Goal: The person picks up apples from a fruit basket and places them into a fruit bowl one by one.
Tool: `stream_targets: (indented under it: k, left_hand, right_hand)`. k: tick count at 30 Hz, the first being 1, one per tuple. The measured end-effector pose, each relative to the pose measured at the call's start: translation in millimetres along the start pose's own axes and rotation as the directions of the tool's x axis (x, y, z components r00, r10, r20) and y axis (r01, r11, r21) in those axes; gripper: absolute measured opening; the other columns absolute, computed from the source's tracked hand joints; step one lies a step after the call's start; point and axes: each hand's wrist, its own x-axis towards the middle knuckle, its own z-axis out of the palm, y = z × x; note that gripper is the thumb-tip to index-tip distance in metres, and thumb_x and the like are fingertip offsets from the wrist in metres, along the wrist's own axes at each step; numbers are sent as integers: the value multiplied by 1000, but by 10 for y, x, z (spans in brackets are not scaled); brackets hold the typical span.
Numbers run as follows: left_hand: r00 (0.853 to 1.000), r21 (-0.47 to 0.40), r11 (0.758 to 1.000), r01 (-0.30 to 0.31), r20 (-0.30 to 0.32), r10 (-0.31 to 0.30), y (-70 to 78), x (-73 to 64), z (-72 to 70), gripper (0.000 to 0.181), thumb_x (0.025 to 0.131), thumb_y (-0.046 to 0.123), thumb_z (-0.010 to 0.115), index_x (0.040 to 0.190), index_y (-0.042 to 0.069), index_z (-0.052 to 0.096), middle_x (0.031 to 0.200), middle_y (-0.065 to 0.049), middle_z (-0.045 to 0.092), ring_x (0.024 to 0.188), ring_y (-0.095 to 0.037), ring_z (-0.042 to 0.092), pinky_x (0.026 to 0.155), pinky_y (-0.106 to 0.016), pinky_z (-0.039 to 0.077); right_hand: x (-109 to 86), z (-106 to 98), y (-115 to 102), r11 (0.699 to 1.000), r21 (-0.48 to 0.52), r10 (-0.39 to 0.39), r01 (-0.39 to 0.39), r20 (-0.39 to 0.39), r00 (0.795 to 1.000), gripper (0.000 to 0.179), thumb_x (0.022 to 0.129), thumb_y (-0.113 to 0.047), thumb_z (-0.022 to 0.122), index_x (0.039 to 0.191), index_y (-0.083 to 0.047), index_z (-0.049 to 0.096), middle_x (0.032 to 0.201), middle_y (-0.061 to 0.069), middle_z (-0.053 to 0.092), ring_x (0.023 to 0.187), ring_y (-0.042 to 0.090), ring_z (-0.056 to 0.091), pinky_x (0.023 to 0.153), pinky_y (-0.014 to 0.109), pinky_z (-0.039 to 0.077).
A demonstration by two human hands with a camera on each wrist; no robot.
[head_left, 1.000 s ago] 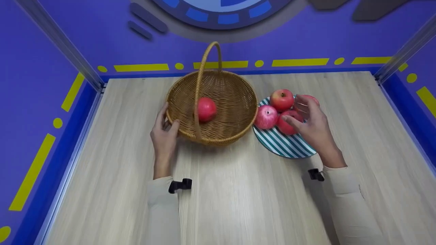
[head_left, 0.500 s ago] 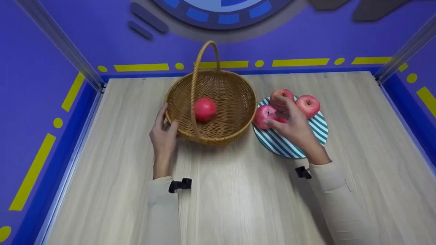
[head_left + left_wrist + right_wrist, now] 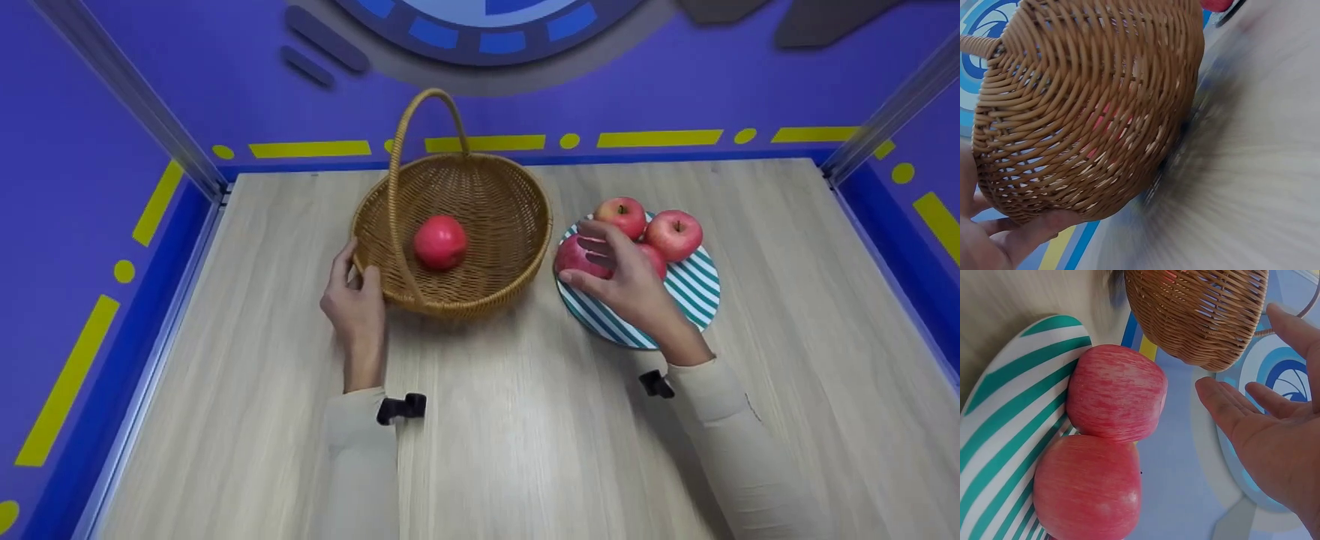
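My left hand (image 3: 356, 307) grips the left rim of a round wicker basket (image 3: 502, 217) with a tall hoop handle. One red apple (image 3: 440, 242) lies inside; through the weave in the left wrist view its red shows. To the right, my right hand (image 3: 626, 281) hovers with parted fingers over a green-and-white striped plate (image 3: 697, 292) of several apples. Nearest its fingers is the leftmost apple (image 3: 571, 259), partly hidden behind them. In the right wrist view, a gap separates the hand (image 3: 1280, 455) from the two visible apples (image 3: 1117, 394).
The other apples, including a back one (image 3: 621, 215) and a right one (image 3: 675, 235), sit close together on the plate. The pale wood table (image 3: 480, 427) is bounded by blue panels (image 3: 67, 225) at the back and sides.
The right hand has moved left from the right-hand apples to over the leftmost one, holding nothing. The basket, gripped by the left hand, has shifted slightly left, away from the plate.
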Motion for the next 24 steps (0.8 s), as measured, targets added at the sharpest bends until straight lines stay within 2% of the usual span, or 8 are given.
stream_targets:
  k: [2, 6, 11, 13, 16, 19, 21, 24]
  left_hand:
    - [999, 16, 1000, -24, -24, 24, -3, 2, -6, 46, 93, -1, 59, 136, 7, 73, 140, -18, 67, 117, -34, 70, 80, -24, 60]
    - [996, 10, 998, -65, -53, 66, 3, 11, -16, 46, 92, -5, 58, 134, 4, 74, 139, -16, 67, 121, -33, 68, 92, -30, 59]
    - [985, 46, 987, -155, -70, 158, 1, 8, -22, 49, 91, -6, 59, 138, 3, 71, 140, -12, 68, 107, -23, 70, 89, -25, 57]
    - [976, 65, 978, -199, -74, 203, -14, 9, -28, 50, 91, -7, 59, 138, 3, 71, 139, -11, 68, 104, -22, 69, 87, -22, 55]
    - [962, 61, 964, -259, -77, 263, -23, 16, -30, 50, 91, -10, 58, 138, 0, 70, 140, -13, 67, 115, -23, 68, 95, -25, 55]
    - [937, 75, 939, -335, -81, 340, -16, 27, -28, 50, 90, -13, 58, 137, -2, 70, 140, -17, 67, 129, -27, 64, 104, -34, 53]
    - [920, 93, 922, -375, -81, 383, -6, 30, -30, 49, 89, -14, 59, 136, -3, 70, 140, -18, 67, 130, -28, 63, 106, -37, 52]
    - [914, 93, 916, -391, -75, 398, 7, 32, -38, 50, 88, -15, 60, 135, -2, 71, 139, -18, 67, 131, -27, 63, 106, -39, 52]
  right_hand:
    - [-5, 5, -5, 1000, 2, 3, -3, -2, 1000, 75, 91, -16, 86, 154, -6, 47, 152, 19, 54, 138, 36, 55, 107, 53, 51]
    - [-3, 19, -34, 1000, 9, 2, -2, -10, 1000, 73, 92, -17, 86, 153, -6, 48, 152, 17, 55, 138, 35, 55, 107, 53, 51]
    - [18, 54, -81, 999, 14, -40, 41, -28, 999, 69, 93, -19, 85, 152, -5, 51, 152, 14, 56, 138, 30, 56, 108, 50, 51]
    - [40, 79, -94, 997, 22, -70, 71, -36, 997, 68, 93, -19, 84, 151, -4, 52, 151, 12, 57, 137, 28, 57, 109, 48, 50]
    - [78, 127, -130, 994, 45, -97, 98, -36, 995, 67, 94, -20, 84, 151, -4, 52, 152, 9, 58, 138, 25, 57, 109, 45, 50]
    - [120, 191, -182, 992, 60, -113, 115, -31, 993, 69, 93, -21, 85, 151, -4, 52, 152, 10, 58, 138, 25, 57, 109, 43, 50]
    - [148, 241, -212, 989, 77, -124, 125, -20, 992, 70, 93, -22, 85, 152, -4, 51, 152, 9, 58, 138, 26, 57, 109, 42, 50]
    - [200, 330, -241, 982, 108, -158, 156, 1, 988, 69, 94, -20, 84, 152, -2, 51, 151, 9, 58, 138, 28, 57, 110, 42, 49]
